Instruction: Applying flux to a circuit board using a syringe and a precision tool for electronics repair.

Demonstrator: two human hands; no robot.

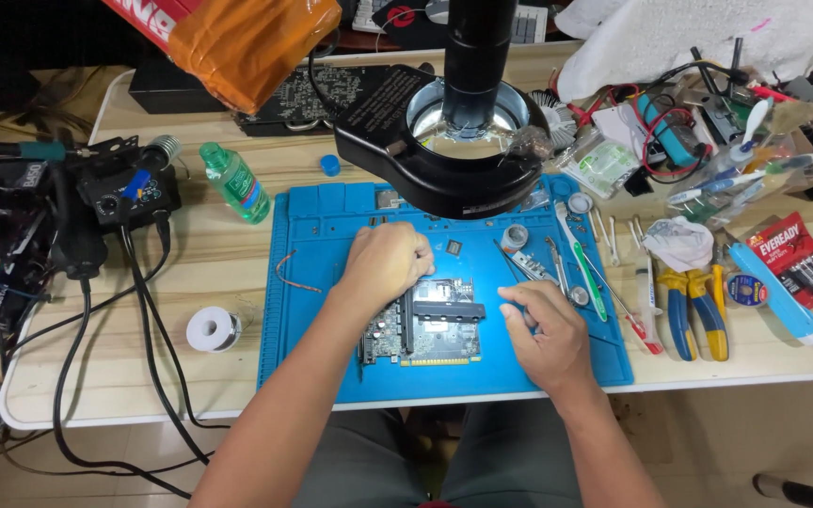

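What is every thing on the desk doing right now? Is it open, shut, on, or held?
Circuit board: flat on blue mat, under left hand.
Right hand: closed on a thin tool, hard to identify.
Ring lamp: on.
Green bottle: capped, lying tilted.
Pliers: shut, untouched.
Solder spool: wound, untouched.

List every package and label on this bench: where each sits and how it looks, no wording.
Battery pack: far right, flat red card, black cells.
Green bottle: left of blue mat, lying tilted, blue-red label.
Clear sachet: right of ring lamp, green-white label.
Orange-wrapped parcel: top, left of centre.
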